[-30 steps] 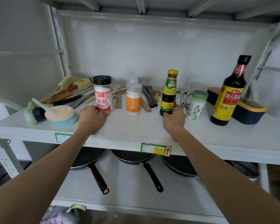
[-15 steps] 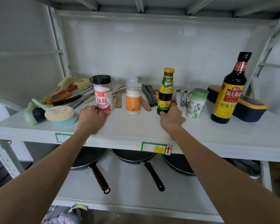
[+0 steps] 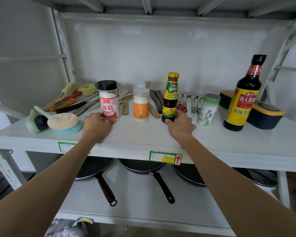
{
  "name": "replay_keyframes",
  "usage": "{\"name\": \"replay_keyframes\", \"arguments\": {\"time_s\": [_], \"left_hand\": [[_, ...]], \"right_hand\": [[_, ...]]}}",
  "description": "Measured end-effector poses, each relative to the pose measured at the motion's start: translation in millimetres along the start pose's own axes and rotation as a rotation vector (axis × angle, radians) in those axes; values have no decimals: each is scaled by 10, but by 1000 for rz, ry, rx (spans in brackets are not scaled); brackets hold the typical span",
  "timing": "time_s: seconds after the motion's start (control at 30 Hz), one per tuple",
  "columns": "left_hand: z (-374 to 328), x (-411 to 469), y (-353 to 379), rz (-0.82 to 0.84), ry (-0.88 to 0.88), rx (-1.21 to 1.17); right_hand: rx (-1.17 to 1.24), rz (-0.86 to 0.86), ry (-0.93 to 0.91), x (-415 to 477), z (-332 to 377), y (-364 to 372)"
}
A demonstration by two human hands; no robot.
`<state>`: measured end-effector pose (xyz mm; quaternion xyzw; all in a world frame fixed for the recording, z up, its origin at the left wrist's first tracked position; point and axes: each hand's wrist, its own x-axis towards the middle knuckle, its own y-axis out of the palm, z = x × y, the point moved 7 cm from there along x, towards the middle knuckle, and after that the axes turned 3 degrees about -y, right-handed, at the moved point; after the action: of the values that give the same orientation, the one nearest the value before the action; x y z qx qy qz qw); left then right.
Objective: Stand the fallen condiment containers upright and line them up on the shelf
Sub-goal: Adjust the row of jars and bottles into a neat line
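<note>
1. All five condiment containers on the shelf [image 3: 212,144] stand upright; none lies on its side in this view, so the righting part looks done.
2. From left to right they are the MSG shaker [image 3: 109,101] with a black cap, the white sugar jar [image 3: 141,106], the oyster sauce bottle [image 3: 170,98], the bamboo salt canister [image 3: 208,110] and the tall soy sauce bottle [image 3: 243,94].
3. The left hand [image 3: 97,124] rests at the foot of the MSG shaker, its grip loosely curled with fingertips touching the base.
4. The right hand [image 3: 180,124] has its grip closed around the bottom of the oyster sauce bottle, thumb in front.
5. What seems left is the lining-up: the row is roughly straight but spacing is uneven, and the soy sauce bottle stands well apart at the right, just in front of a dark blue box [image 3: 263,115].
6. Utensils [image 3: 156,103] lie behind the row, which could snag a bottle pushed back.
</note>
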<state>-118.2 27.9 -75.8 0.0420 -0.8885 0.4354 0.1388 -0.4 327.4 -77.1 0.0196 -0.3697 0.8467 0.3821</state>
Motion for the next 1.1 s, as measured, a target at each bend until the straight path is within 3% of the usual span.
{"name": "replay_keyframes", "arguments": {"time_s": [0.33, 0.57, 0.7, 0.9, 0.97, 1.1], "left_hand": [[6, -1, -6, 1, -6, -1], [-22, -31, -5, 9, -3, -1], [-15, -43, -23, 9, -19, -7], [-117, -129, -130, 96, -110, -24], [-200, -184, -263, 55, -166, 5], [-731, -625, -257, -96, 68, -38]], "right_hand": [[168, -27, 63, -6, -74, -73], [116, -132, -163, -52, -170, -763], [109, -283, -77, -38, -427, -1145], [296, -254, 90, 43, -737, -1164], [284, -223, 103, 99, -792, -1109], [291, -146, 135, 161, -871, -1043]]}}
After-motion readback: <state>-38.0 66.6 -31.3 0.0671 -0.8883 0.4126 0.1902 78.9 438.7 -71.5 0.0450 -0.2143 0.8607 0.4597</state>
